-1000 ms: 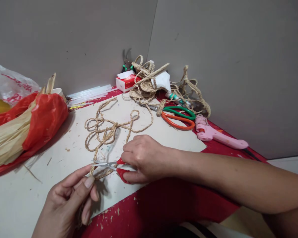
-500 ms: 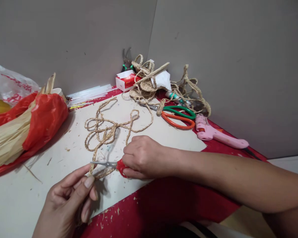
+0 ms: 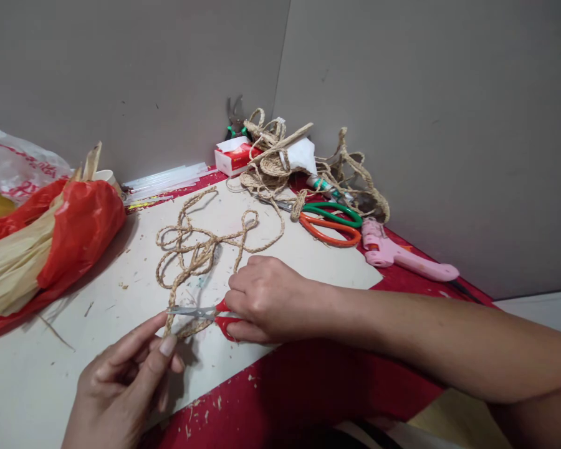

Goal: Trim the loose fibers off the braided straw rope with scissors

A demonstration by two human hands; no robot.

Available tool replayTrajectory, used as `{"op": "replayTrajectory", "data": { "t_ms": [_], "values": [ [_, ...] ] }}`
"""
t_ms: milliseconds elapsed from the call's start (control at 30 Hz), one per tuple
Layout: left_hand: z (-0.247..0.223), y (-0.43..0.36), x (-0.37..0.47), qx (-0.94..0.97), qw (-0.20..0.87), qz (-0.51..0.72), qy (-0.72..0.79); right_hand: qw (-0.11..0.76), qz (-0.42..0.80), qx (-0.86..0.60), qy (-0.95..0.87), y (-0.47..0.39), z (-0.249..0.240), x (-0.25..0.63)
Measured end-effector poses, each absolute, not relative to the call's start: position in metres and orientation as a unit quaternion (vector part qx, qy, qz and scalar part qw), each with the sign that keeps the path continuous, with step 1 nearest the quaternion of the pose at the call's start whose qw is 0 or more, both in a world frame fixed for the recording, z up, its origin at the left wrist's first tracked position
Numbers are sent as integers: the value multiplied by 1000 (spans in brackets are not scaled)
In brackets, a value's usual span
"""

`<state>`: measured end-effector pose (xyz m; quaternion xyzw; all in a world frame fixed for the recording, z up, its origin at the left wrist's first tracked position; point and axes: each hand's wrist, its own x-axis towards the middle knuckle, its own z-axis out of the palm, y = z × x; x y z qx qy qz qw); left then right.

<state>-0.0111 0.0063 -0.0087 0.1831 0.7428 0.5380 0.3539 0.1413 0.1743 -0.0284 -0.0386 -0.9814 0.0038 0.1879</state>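
Note:
My right hand [image 3: 262, 298] grips small red-handled scissors [image 3: 201, 313], blades pointing left across a braided straw rope [image 3: 201, 249] that lies looped on the pale board [image 3: 308, 255]. The blades lie nearly together at the rope's near end. My left hand [image 3: 121, 386] pinches that rope end just below the blades, thumb and fingers together.
A red plastic bag of dried husks [image 3: 47, 243] lies at left. At the back corner are a rope pile [image 3: 280, 165], a red-white box [image 3: 234, 157], pliers [image 3: 236, 118] and clear glue sticks [image 3: 163, 181]. Green and orange scissors [image 3: 331, 221] and a pink glue gun [image 3: 402, 255] lie right.
The scissor blades were apart, then came together at the rope end. Both hands stayed nearly in place; the view shifted slightly.

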Motion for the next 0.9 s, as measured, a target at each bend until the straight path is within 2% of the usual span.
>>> {"op": "replayTrajectory", "data": {
  "t_ms": [167,300,433,667,800,900],
  "values": [
    [-13,3,-16,193,358,535,741,176,19,-3,-984,176,-30,142],
    [-12,2,-16,189,344,539,745,252,30,34,-967,175,-34,142],
    [-8,3,-15,182,369,551,726,311,18,-10,-950,176,-36,141],
    [-3,8,-11,171,426,559,690,227,27,-37,-973,176,-35,140],
    [-2,7,-12,161,444,565,676,178,37,-4,-983,176,-34,141],
    [-4,5,-16,161,462,559,669,184,49,43,-981,176,-36,141]
  ]
}}
